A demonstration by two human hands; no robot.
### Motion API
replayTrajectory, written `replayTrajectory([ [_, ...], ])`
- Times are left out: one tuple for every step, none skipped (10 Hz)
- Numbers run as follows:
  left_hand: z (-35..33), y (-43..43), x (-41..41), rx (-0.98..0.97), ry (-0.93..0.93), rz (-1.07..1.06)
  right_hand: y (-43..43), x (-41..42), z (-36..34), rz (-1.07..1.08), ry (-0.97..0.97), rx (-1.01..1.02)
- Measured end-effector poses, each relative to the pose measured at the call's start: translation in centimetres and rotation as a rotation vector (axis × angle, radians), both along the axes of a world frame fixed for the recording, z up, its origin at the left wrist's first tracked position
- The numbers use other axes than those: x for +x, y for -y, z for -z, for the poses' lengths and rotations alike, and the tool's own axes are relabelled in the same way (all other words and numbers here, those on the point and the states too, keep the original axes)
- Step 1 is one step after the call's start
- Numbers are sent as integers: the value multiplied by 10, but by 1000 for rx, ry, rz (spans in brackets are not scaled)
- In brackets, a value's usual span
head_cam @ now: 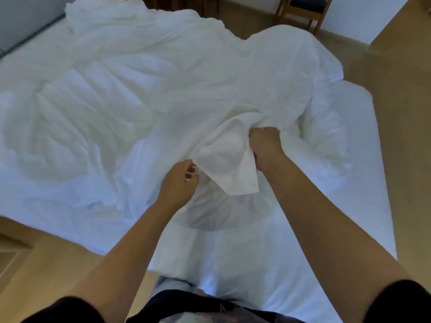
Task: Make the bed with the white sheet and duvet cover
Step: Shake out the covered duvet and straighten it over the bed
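A crumpled white duvet cover (144, 89) lies spread over most of the bed, with a bulky bunch of it at the far right. Under it the white sheet (363, 173) covers the mattress. A corner flap of the cover (228, 164) is lifted in front of me. My right hand (265, 145) grips the bunched fabric just above that flap. My left hand (179, 183) pinches the flap's lower left edge with curled fingers. Both forearms reach out from the bottom of the view.
Wooden floor (396, 94) surrounds the bed on the right and near left. A wooden chair (303, 12) stands at the far right by the wall. A wooden furniture edge (14, 250) sits at the lower left. A grey wall runs along the far left.
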State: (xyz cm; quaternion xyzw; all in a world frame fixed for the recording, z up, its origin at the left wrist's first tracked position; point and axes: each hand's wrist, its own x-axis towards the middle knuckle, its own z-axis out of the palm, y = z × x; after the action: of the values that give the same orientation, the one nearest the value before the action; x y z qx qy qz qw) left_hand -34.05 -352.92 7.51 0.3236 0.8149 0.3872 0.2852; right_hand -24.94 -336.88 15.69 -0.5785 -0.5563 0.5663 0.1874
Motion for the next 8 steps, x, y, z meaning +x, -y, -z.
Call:
replayTrajectory([
  [11,-19,-25,12,-13,129,-14,-28,-3,-31,100,130],
  [8,-42,-42,77,-19,154,-26,-55,-1,-52,210,252],
  [17,-54,-59,18,-14,171,-38,-80,0,-51,275,334],
  [36,-62,-63,-76,-17,415,-55,-104,-11,10,282,355],
  [53,-79,-76,-2,-142,449,-77,-125,-30,36,293,448],
  [55,-109,-100,68,-257,298,-90,-142,-41,101,203,379],
  [56,-134,-113,-16,-313,306,-110,-147,-31,195,38,301],
  [59,-149,-111,-193,-342,343,-120,-153,-20,200,80,249],
])
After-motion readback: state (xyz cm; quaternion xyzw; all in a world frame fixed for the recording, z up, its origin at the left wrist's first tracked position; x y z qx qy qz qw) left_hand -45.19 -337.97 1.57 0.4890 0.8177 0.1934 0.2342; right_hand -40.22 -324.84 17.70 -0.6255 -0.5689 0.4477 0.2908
